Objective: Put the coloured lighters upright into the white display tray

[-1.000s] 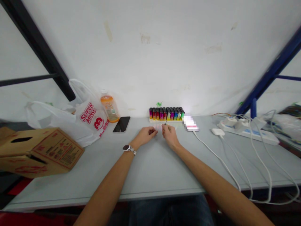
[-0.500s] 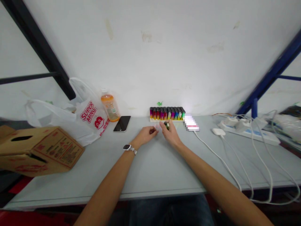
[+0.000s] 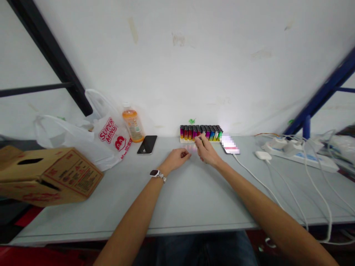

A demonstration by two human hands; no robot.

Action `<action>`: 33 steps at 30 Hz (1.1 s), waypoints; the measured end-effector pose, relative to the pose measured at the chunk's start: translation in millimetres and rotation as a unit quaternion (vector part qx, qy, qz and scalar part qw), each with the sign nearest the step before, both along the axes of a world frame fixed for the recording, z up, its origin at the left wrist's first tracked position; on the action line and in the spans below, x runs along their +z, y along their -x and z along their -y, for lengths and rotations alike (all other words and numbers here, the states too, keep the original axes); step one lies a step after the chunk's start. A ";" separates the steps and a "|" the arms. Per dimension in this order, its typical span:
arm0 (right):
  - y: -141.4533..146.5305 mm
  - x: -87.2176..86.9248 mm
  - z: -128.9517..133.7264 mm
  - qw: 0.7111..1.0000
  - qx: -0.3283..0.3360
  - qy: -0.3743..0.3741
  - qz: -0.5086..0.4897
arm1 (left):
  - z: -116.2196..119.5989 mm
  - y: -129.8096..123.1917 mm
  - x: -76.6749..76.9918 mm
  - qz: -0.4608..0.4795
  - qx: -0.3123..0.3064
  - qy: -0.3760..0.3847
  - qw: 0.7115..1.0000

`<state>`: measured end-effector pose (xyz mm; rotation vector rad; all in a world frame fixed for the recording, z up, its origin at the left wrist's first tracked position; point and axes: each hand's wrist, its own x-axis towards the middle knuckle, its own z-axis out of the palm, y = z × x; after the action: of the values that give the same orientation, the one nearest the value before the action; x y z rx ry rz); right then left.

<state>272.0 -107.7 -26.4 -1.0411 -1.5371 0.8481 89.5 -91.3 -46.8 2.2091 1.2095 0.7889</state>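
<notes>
Several lighters (image 3: 186, 132) with dark tops and bright, many-coloured bodies stand upright in close rows in a pale tray (image 3: 185, 141) against the wall. Just in front of them, my right hand (image 3: 206, 150) is closed around a lighter (image 3: 201, 138); the fingers cover most of it, and only a small dark part shows. My left hand (image 3: 177, 159) rests low over the table, left of the right hand and apart from it. Its fingers are curled together, and whatever they may hold is hidden. A watch (image 3: 158, 174) is on my left wrist.
Left on the table (image 3: 194, 199) are a cardboard box (image 3: 74, 177), a white plastic bag (image 3: 111, 138), an orange bottle (image 3: 133, 123) and a dark phone (image 3: 147, 144). To the right lie a lit phone (image 3: 230, 145) on a cable, a white charger (image 3: 263, 155) and a power strip (image 3: 302, 157).
My right hand has lifted slightly and turned, now hiding the greenish dark lighter more. My left hand stays about where it was, fingers still curled. The whole view has shifted slightly.
</notes>
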 end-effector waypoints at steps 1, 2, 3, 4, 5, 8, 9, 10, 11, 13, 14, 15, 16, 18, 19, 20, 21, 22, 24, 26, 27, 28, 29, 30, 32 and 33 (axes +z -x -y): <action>-0.7 2.4 -2.2 0.999 0.012 -0.018 0.026 | -0.3 0.4 -0.6 0.000 -0.003 -0.001 1.000; -1.8 5.8 -5.1 0.997 0.015 -0.045 0.061 | -0.7 0.8 -1.1 0.001 -0.005 -0.003 1.000; -3.2 10.2 -8.8 0.991 0.010 -0.080 0.108 | -1.1 1.1 -1.7 0.001 -0.006 -0.004 1.000; -4.9 15.4 -13.5 0.982 -0.001 -0.113 0.153 | -1.5 1.4 -2.1 -0.001 -0.005 -0.005 1.000; -6.6 21.2 -19.3 0.972 -0.013 -0.131 0.196 | -1.9 1.5 -2.5 -0.003 -0.003 -0.006 1.000; -10.7 37.0 -41.7 0.944 -0.016 -0.155 0.289 | -2.0 1.5 -2.3 -0.011 0.001 -0.011 1.000; -11.3 40.5 -50.1 0.938 -0.020 -0.163 0.306 | -1.7 1.4 -1.8 -0.013 0.001 -0.012 1.000; -11.5 42.9 -58.5 0.933 -0.027 -0.166 0.317 | -1.1 1.4 -1.1 -0.014 0.001 -0.011 1.000; -11.3 44.1 -66.4 0.931 -0.033 -0.168 0.323 | -0.5 1.3 -0.3 -0.015 0.000 -0.009 1.000; -10.0 43.8 -79.6 0.927 -0.031 -0.174 0.332 | 0.9 1.4 1.2 -0.016 0.001 -0.005 1.000; -9.0 42.7 -84.6 0.925 -0.027 -0.177 0.335 | 1.4 1.5 1.7 -0.016 0.001 -0.003 1.000; -7.8 41.4 -88.4 0.924 -0.025 -0.179 0.337 | 1.6 1.6 1.9 -0.016 0.000 -0.001 1.000; -6.6 40.0 -91.0 0.923 -0.024 -0.179 0.340 | 1.6 1.8 1.9 -0.017 0.001 0.000 1.000; -4.5 37.3 -93.4 0.922 -0.025 -0.174 0.345 | 0.8 2.1 0.9 -0.018 0.002 0.002 1.000; -3.7 36.1 -93.8 0.922 -0.025 -0.170 0.347 | 0.2 2.2 0.1 -0.018 0.003 0.002 1.000; -3.2 34.9 -93.9 0.922 -0.025 -0.166 0.349 | -0.6 2.2 -0.7 -0.017 0.004 0.001 1.000; -3.0 33.8 -94.0 0.922 -0.026 -0.163 0.350 | -1.3 2.2 -1.4 -0.017 0.005 0.001 1.000; -3.2 32.8 -94.4 0.922 -0.027 -0.160 0.350 | -1.8 2.1 -2.0 -0.016 0.006 0.000 1.000; -4.5 30.8 -95.8 0.922 -0.034 -0.160 0.351 | -2.4 1.8 -2.3 -0.017 0.005 0.001 1.000; -6.5 29.2 -98.0 0.918 -0.041 -0.171 0.355 | -2.1 1.4 -1.7 -0.017 0.004 0.003 1.000; -7.5 28.6 -99.1 0.915 -0.045 -0.180 0.359 | -1.8 1.3 -1.4 -0.017 0.004 0.003 1.000; -8.4 28.3 -99.9 0.911 -0.049 -0.189 0.363 | -1.5 1.2 -1.1 -0.016 0.005 0.003 1.000; -9.0 28.2 -100.3 0.908 -0.051 -0.195 0.367 | -1.2 1.1 -0.9 -0.015 0.005 0.003 1.000; -9.3 28.3 -100.1 0.906 -0.052 -0.198 0.372 | -1.0 1.1 -1.0 -0.013 0.005 0.004 1.000; -9.0 28.8 -97.9 0.903 -0.050 -0.190 0.383 | -1.2 1.0 -1.8 -0.007 0.003 0.007 1.000; -8.5 29.3 -95.9 0.901 -0.047 -0.185 0.390 | -1.5 0.9 -2.4 -0.004 0.001 0.009 1.000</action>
<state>280.6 -11.9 2.9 -1.2178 -2.1767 0.0161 88.6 -89.9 -49.2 2.1989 1.2196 0.7668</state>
